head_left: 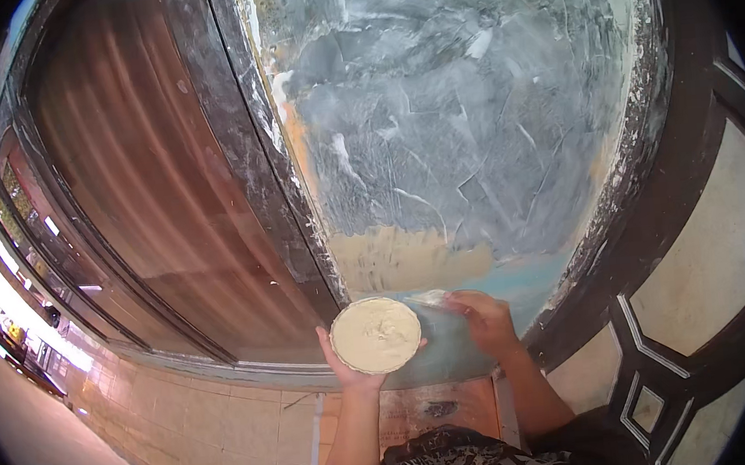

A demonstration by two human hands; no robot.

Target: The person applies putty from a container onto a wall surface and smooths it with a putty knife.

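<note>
My left hand [356, 374] is wrapped round the underside of a round tub of cream-coloured putty [376, 335], its fingers showing at both sides of the rim. The putty's surface is stirred up, with a rough spot in the middle. To the right, my right hand [487, 322] is closed on a putty knife [431, 298]. Its blade points left toward the tub and has whitish filler on it; the handle is mostly hidden by my fingers. Behind both hands rises a wall panel [445, 146], grey and smeared with white streaks. A beige putty band [406, 258] crosses its lower part above bluish-green paint.
On the left stands a dark-framed window [144, 155] with a reddish-brown curtain behind it. A dark door with pale panels [702, 248] is on the right. Below lie floor tiles [221, 423] and a flat piece of cardboard [432, 409] near my body.
</note>
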